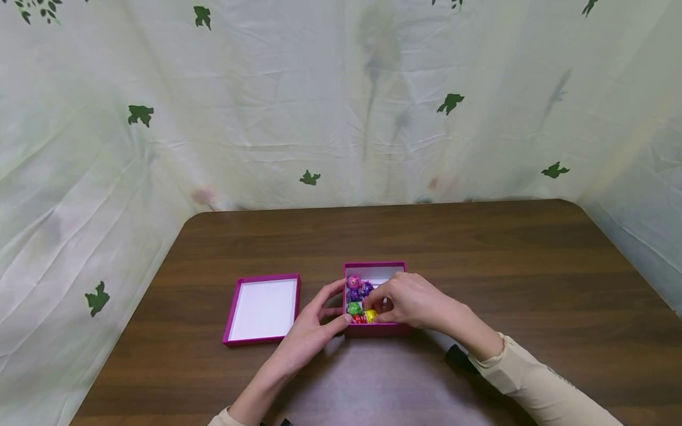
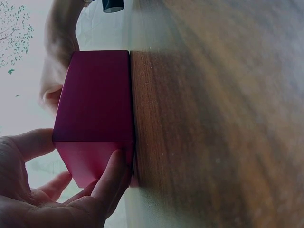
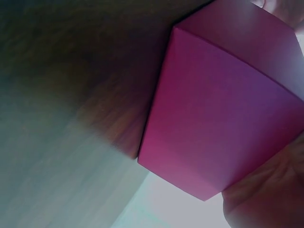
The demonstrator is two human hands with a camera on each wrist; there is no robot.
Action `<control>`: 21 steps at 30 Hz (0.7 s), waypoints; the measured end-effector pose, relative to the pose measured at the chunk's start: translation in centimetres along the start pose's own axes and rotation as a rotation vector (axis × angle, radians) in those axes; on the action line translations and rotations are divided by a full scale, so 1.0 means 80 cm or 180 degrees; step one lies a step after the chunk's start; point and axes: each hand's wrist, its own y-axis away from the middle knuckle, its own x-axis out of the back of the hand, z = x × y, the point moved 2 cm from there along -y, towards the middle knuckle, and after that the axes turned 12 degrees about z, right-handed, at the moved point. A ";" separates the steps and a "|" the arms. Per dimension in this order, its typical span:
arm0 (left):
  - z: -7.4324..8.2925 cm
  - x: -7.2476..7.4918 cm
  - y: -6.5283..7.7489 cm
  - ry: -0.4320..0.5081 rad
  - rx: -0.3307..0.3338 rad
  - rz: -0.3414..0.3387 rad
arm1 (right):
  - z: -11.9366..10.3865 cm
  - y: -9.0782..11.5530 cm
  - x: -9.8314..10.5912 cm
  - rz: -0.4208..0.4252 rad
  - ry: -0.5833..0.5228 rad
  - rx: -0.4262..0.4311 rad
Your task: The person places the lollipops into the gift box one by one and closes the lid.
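A magenta box [image 1: 378, 331] stands without its lid on the table, its inside pale. Several small, shiny wrapped candies lie along its left part: a pink candy [image 1: 354, 282], purple candies [image 1: 354, 294], a green candy [image 1: 354, 308], a red candy [image 1: 358, 319] and a yellow candy [image 1: 370, 315]. My left hand [image 1: 314, 322] rests against the box's left wall, thumb at the near corner and fingers fairly straight along the side. My right hand [image 1: 410, 302] reaches in over the right wall. Its curled fingers and thumb pinch the yellow candy; part of the box's inside is hidden beneath it.
A magenta lid [image 1: 266, 307] lies left of the box, white inside up. The brown wooden table [image 1: 506, 260] extends around both. A pale curtain [image 1: 330, 106] with green leaf shapes hangs behind the table. A black object [image 1: 459, 360] sits under the right wrist.
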 end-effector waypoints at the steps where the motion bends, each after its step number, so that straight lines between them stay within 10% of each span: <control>1: 0.000 0.000 0.000 -0.0005 0.0000 0.0002 | 0.000 0.000 0.000 0.0002 0.0002 -0.0007; 21: 0.001 0.000 0.001 0.0023 -0.0005 -0.0014 | 0.000 -0.001 0.001 -0.0039 0.0018 -0.0018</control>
